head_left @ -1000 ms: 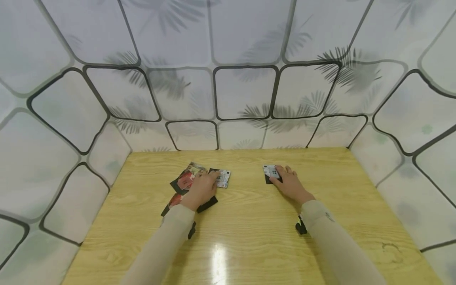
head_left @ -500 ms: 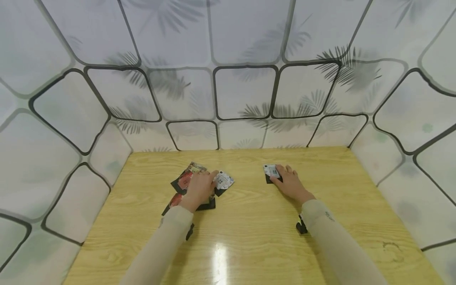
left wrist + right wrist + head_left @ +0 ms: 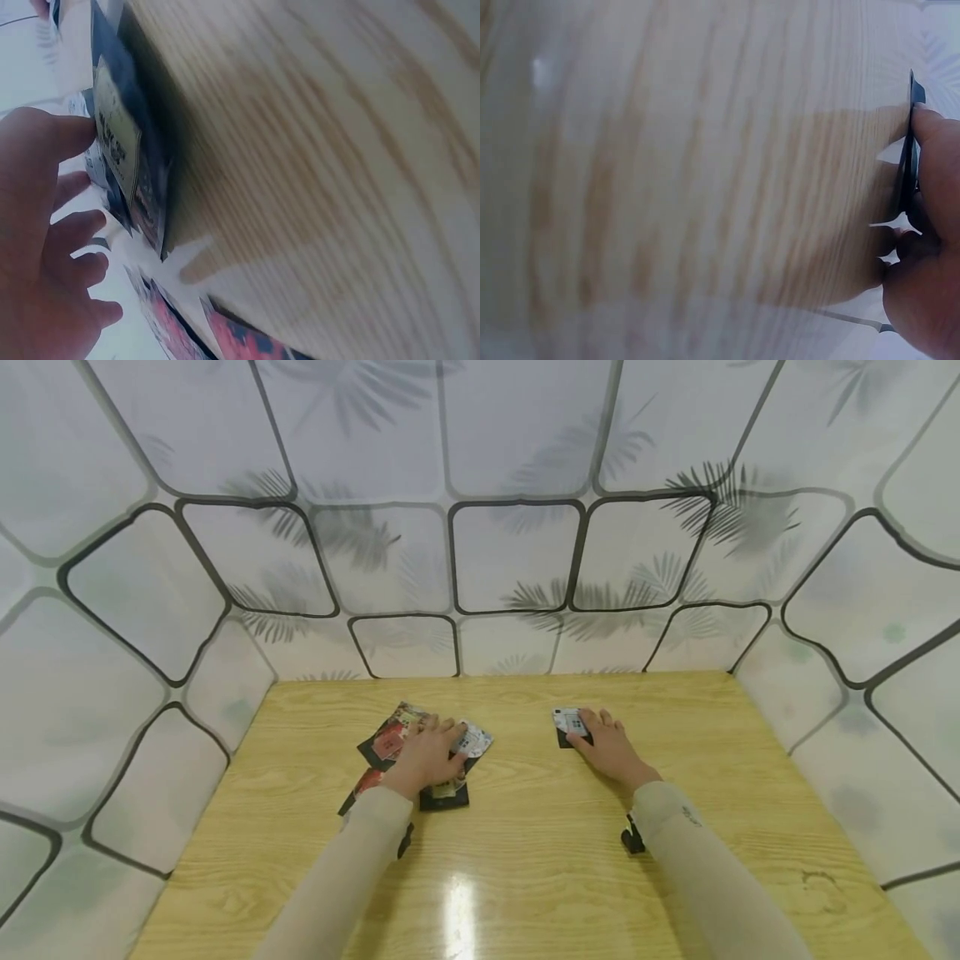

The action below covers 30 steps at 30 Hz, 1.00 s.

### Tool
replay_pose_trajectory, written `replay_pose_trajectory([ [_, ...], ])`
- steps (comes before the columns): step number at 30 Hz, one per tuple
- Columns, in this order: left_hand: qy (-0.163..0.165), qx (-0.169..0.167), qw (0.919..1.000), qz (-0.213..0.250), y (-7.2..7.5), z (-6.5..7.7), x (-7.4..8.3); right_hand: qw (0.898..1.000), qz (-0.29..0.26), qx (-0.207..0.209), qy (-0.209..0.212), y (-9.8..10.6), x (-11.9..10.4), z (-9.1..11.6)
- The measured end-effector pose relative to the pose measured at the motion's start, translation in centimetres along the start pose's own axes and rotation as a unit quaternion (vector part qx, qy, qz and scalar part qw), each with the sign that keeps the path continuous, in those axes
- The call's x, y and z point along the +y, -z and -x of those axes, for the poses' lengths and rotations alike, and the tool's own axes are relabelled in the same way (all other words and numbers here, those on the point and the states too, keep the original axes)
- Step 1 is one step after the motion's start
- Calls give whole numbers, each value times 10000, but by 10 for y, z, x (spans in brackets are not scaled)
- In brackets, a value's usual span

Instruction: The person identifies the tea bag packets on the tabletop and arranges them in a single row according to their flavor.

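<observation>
Nearest me, a strip of glare (image 3: 460, 914) shines on the wooden table (image 3: 540, 877), between my pale left sleeve (image 3: 337, 877) and right sleeve (image 3: 712, 868). A black device (image 3: 632, 837) shows beside my right cuff. Farther along, a red packet (image 3: 363, 785) lies partly hidden by my left wrist. Just right of it, a dark packet with a yellow label (image 3: 446, 795) lies beneath my left thumb, which touches it in the left wrist view.

My left hand (image 3: 426, 760) is fairly wide, its fingers apart and gently bent, reaching over the packets. Its fingertips are at a white patterned packet (image 3: 474, 742); whether they press on it I cannot tell. My right hand (image 3: 609, 750), well apart from the left, rests loosely over a white-and-black packet (image 3: 566, 722), thumb on its near corner; I cannot tell whether the other fingers grip it.

Beyond my left wrist, a packet with a red label (image 3: 388, 743) overlaps a yellow-labelled packet (image 3: 408, 717). Behind the table's far edge stands a pale wall (image 3: 517, 556) printed with dark outlines and grey palm leaves.
</observation>
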<state>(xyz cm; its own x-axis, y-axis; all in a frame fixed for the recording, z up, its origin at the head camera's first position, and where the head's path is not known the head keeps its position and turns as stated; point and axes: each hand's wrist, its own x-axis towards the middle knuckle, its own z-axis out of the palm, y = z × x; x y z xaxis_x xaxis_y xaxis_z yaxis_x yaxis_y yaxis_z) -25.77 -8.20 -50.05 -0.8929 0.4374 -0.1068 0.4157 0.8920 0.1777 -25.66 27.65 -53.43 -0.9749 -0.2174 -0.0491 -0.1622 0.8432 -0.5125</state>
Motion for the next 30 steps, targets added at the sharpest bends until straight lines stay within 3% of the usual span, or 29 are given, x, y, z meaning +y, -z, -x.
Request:
replay_pose_trajectory([
  [4, 100, 104, 9998, 122, -2, -4, 4, 10000, -25, -21, -21, -3, 1, 0],
  [10, 117, 191, 9997, -129, -4, -8, 4, 10000, -29, -64, -61, -2, -2, 1],
  [21, -41, -348, 9994, 77, 5, -4, 4, 10000, -43, -34, -29, 2, -2, 1],
  [30, -1, -203, 9998, -24, 3, -4, 6, 9999, -126, -43, -76, 1, -2, 4],
])
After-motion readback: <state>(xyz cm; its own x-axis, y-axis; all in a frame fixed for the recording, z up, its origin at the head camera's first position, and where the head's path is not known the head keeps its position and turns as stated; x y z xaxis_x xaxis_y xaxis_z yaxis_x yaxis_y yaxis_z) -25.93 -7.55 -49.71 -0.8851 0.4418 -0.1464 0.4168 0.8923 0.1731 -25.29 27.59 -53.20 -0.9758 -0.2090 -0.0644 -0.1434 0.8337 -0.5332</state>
